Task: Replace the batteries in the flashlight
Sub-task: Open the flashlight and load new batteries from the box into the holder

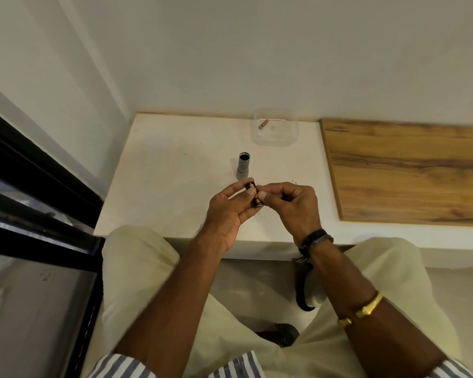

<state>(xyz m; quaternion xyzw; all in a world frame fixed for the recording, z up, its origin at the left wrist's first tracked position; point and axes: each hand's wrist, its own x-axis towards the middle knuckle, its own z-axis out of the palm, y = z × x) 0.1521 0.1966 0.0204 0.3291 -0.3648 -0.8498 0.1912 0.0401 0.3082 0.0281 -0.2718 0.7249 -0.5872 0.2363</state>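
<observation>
One white corner ledge (161,186), flashlight (242,169) upright.

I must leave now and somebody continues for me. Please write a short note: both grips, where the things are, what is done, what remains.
The left grip holds the black battery holder; the right grip pinches it too.
The flashlight body stands on the white table, open end up. One battery lies in the clear tray.
Done: holder taken out. Left: swap batteries, reinsert holder, close the flashlight.
</observation>
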